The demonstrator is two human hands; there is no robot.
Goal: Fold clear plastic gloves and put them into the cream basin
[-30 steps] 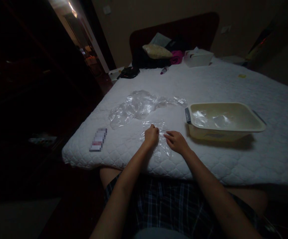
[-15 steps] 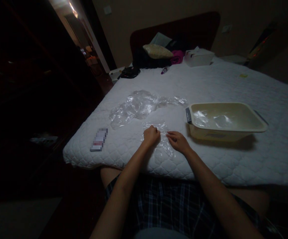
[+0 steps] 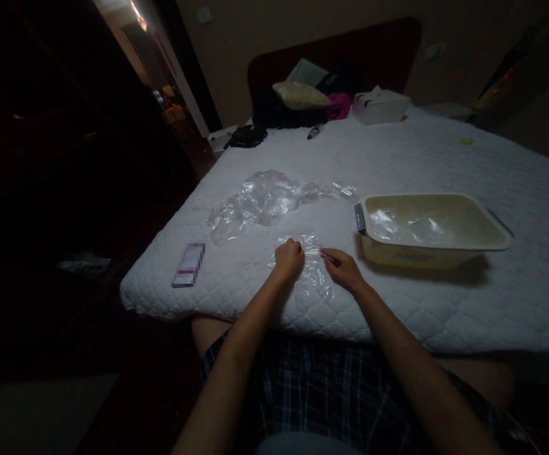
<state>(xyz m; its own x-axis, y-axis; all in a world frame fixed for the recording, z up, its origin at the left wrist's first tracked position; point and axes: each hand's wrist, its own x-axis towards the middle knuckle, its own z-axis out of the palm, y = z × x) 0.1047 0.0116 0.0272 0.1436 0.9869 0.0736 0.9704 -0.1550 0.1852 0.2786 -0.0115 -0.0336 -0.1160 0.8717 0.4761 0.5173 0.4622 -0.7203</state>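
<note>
A small clear plastic bag (image 3: 308, 265) lies flat on the white quilted bed (image 3: 397, 158) near its front edge. My left hand (image 3: 288, 258) is curled and pinches the bag's upper left part. My right hand (image 3: 344, 268) pinches its right edge, fingers together. A bigger heap of crumpled clear plastic (image 3: 265, 202) lies further back on the left. To the right stands a cream plastic tub (image 3: 464, 245) with more clear plastic inside.
A phone (image 3: 188, 265) lies on the bed's left front corner. Pillows, dark clothes and a white box (image 3: 378, 106) are piled at the headboard. The floor to the left is dark. My legs in checked shorts (image 3: 321, 385) are against the bed edge.
My right hand has slid a little to the right along the bag, spreading it. My left hand has stayed in place.
</note>
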